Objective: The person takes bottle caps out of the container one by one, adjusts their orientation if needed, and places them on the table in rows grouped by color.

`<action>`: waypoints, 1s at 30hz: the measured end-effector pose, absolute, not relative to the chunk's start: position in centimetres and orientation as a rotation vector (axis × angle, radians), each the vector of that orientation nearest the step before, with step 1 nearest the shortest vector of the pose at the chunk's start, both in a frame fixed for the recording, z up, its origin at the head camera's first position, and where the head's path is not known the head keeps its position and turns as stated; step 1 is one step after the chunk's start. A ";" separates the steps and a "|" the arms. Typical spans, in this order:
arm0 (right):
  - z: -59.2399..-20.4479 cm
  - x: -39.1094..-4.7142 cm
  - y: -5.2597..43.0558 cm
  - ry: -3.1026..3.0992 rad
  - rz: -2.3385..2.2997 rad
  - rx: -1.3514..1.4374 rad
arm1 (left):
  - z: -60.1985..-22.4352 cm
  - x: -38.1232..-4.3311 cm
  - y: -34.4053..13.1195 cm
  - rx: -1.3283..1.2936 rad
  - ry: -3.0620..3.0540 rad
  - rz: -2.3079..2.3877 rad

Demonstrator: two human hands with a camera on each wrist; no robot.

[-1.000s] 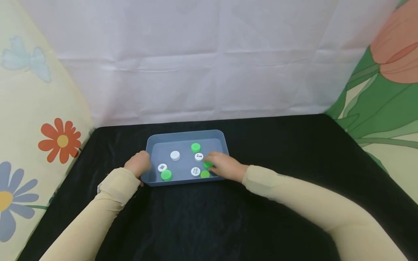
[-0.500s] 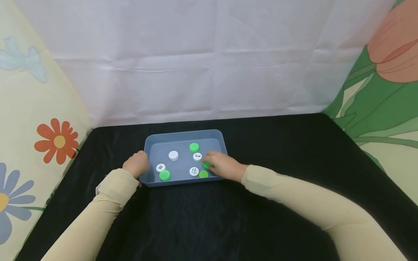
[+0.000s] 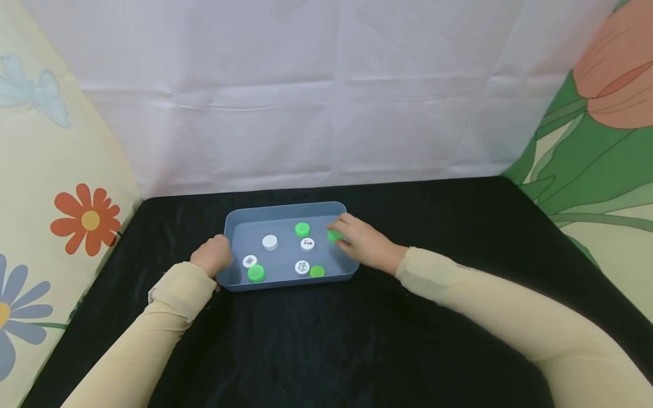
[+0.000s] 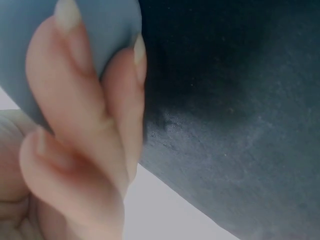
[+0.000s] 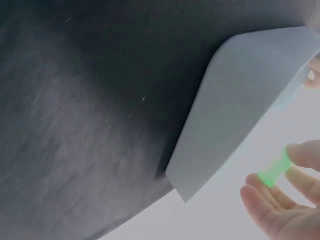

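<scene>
A shallow blue-grey tray (image 3: 285,207) lies on the black cloth, with round green and white caps inside. My left hand (image 3: 212,256) grips its left edge; in the left wrist view the curled fingers (image 4: 70,75) lie against the tray's wall. Over the tray's right side, my right hand (image 3: 371,243) pinches a green cap (image 3: 334,235) between thumb and fingers. The right wrist view shows this green cap (image 5: 275,171) at the fingertips, above the tray's rim. Close by, a second green cap (image 3: 302,229) sits behind a white cap with a printed top (image 3: 307,244).
Toward the tray's front lie another printed white cap (image 3: 302,267) and a green cap (image 3: 317,271). At its left are a plain white cap (image 3: 270,242), a printed one (image 3: 249,261) and a green cap (image 3: 256,273). A white cloth (image 3: 255,113) hangs behind the table.
My right hand has moved away from the tray's front right, back and to the right, carrying the green cap. The left hand stays at the tray's left edge.
</scene>
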State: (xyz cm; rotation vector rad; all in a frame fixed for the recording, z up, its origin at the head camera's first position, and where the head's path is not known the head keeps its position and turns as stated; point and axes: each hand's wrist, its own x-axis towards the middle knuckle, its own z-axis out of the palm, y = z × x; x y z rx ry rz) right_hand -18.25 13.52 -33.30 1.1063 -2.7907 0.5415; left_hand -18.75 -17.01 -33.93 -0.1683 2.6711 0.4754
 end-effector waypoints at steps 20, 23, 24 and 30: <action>-33.6 -20.4 17.1 -2.839 0.587 0.819 | -34.0 -18.6 -17.1 -0.183 2.666 0.488; -33.9 -20.7 17.4 -2.870 0.615 0.786 | -34.0 -18.6 -17.1 -0.186 2.668 0.490; -34.0 -20.8 17.4 -2.883 0.625 0.772 | -34.0 -18.6 -17.1 -0.183 2.669 0.490; -34.9 -21.6 17.8 -2.961 0.649 0.691 | -34.3 -18.7 -17.1 -0.171 2.676 0.492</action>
